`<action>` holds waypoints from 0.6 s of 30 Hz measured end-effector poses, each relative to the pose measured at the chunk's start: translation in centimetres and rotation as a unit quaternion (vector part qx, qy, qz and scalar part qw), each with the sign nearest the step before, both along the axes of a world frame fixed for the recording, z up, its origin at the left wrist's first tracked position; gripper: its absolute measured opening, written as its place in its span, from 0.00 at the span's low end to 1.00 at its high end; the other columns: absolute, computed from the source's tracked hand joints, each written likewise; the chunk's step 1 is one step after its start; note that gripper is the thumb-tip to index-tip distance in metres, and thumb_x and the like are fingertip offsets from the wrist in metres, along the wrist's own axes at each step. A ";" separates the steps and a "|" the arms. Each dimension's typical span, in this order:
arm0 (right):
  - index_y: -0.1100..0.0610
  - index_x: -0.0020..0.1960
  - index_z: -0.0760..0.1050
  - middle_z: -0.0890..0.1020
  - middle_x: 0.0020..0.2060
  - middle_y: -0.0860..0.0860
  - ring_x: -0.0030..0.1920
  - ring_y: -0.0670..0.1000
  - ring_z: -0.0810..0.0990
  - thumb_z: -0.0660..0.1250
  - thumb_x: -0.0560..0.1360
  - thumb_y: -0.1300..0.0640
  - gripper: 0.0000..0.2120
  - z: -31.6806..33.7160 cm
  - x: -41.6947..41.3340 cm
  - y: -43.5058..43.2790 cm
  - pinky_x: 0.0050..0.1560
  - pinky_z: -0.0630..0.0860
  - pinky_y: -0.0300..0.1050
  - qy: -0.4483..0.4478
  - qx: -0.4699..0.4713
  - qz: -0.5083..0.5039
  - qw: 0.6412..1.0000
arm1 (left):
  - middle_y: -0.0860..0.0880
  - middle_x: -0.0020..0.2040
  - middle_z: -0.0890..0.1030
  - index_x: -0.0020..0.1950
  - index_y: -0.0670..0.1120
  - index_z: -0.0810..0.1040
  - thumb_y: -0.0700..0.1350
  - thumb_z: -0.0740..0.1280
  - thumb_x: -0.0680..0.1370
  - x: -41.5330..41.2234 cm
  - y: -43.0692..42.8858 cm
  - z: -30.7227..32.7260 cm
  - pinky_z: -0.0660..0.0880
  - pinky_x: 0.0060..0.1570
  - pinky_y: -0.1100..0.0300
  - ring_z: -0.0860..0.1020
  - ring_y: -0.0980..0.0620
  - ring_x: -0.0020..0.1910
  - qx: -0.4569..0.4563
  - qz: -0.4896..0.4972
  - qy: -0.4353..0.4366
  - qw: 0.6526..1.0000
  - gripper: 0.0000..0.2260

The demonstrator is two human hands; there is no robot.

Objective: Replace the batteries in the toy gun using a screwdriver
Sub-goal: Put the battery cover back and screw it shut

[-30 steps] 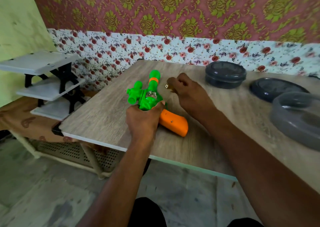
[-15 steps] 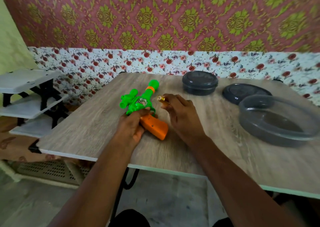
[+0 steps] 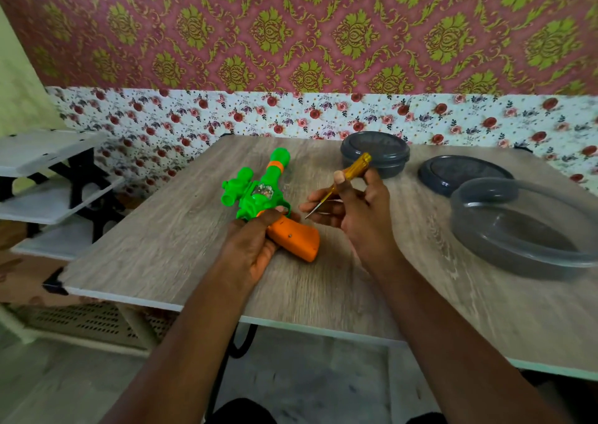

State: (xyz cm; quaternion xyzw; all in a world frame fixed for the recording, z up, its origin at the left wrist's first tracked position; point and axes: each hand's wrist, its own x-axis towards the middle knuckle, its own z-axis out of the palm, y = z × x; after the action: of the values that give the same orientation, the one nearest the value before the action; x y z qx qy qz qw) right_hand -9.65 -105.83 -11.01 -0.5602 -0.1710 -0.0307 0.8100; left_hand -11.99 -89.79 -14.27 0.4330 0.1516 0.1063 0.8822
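A green toy gun (image 3: pixel 259 189) with an orange grip (image 3: pixel 296 241) lies on its side on the wooden table (image 3: pixel 168 239), barrel pointing away. My left hand (image 3: pixel 250 245) grips it where the green body meets the orange grip. A small screw hole shows on the grip. My right hand (image 3: pixel 359 213) holds a screwdriver (image 3: pixel 351 173) with an amber handle, tilted so that the thin metal tip points down and left, just right of the gun and a little above the table. The tip does not touch the toy.
A closed dark grey round container (image 3: pixel 375 152) stands at the back of the table. Right of it lie a dark lid (image 3: pixel 462 173) and an open grey round tub (image 3: pixel 524 229). A white tiered rack (image 3: pixel 48 177) stands left of the table.
My right hand has turned the screwdriver from hidden in my fist to upright, so handle and metal tip now show. My left hand stays on the gun. The camera view shifted.
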 end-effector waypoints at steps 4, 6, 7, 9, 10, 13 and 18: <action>0.57 0.57 0.66 0.85 0.44 0.65 0.42 0.66 0.87 0.61 0.85 0.55 0.07 -0.7 0.2 0.5 0.42 0.84 0.58 0.050 -0.021 0.048 0.997 | 0.32 0.63 0.81 0.69 0.33 0.75 0.30 0.68 0.78 0.0 -0.1 -0.2 0.82 0.55 0.43 0.84 0.40 0.53 0.006 -0.002 -0.007 1.000 0.19; 0.57 0.57 0.65 0.85 0.43 0.65 0.40 0.65 0.87 0.61 0.85 0.55 0.06 -0.8 0.2 0.6 0.39 0.85 0.54 0.062 -0.019 0.067 0.996 | 0.32 0.61 0.82 0.68 0.33 0.75 0.30 0.68 0.78 0.0 -0.1 -0.2 0.84 0.51 0.45 0.86 0.42 0.47 0.004 -0.007 -0.012 1.000 0.18; 0.57 0.57 0.65 0.85 0.43 0.65 0.40 0.64 0.87 0.61 0.85 0.56 0.06 -0.9 0.2 0.7 0.39 0.85 0.53 0.067 -0.015 0.076 0.995 | 0.33 0.57 0.83 0.67 0.33 0.75 0.30 0.67 0.78 0.1 -0.1 -0.2 0.85 0.47 0.47 0.86 0.45 0.42 0.004 -0.007 -0.013 1.000 0.17; 0.57 0.56 0.65 0.85 0.43 0.66 0.40 0.64 0.87 0.62 0.84 0.57 0.06 -0.9 0.2 0.8 0.40 0.85 0.55 0.071 -0.014 0.086 0.994 | 0.37 0.50 0.84 0.65 0.34 0.76 0.29 0.67 0.78 0.1 0.0 -0.2 0.85 0.42 0.51 0.86 0.48 0.37 0.003 -0.006 -0.013 1.000 0.15; 0.57 0.56 0.65 0.85 0.43 0.66 0.40 0.64 0.87 0.62 0.84 0.57 0.06 -0.9 0.2 0.8 0.40 0.85 0.55 0.070 -0.016 0.087 0.994 | 0.38 0.48 0.84 0.63 0.35 0.77 0.29 0.67 0.78 0.2 -0.1 -0.2 0.85 0.41 0.52 0.86 0.49 0.37 0.002 -0.006 -0.012 1.000 0.13; 0.57 0.56 0.66 0.85 0.44 0.67 0.42 0.66 0.87 0.64 0.83 0.58 0.07 -0.8 0.1 0.7 0.42 0.85 0.57 0.055 -0.029 0.088 0.994 | 0.39 0.47 0.84 0.57 0.36 0.79 0.29 0.68 0.78 0.1 -0.1 -0.2 0.85 0.41 0.53 0.85 0.50 0.38 0.001 -0.005 -0.012 1.000 0.09; 0.58 0.57 0.66 0.85 0.44 0.68 0.43 0.67 0.87 0.65 0.82 0.59 0.09 -0.6 -0.2 0.8 0.42 0.85 0.56 0.034 -0.047 0.077 0.995 | 0.39 0.48 0.84 0.67 0.33 0.76 0.29 0.68 0.78 0.0 -0.1 0.0 0.84 0.38 0.53 0.85 0.49 0.39 -0.001 0.001 -0.013 1.000 0.17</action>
State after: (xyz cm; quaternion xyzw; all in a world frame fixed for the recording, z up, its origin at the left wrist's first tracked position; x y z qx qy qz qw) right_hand -9.85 -105.04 -11.65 -0.5833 -0.1873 0.0585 0.7882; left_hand -12.01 -89.94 -14.31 0.4309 0.1402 0.1126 0.8843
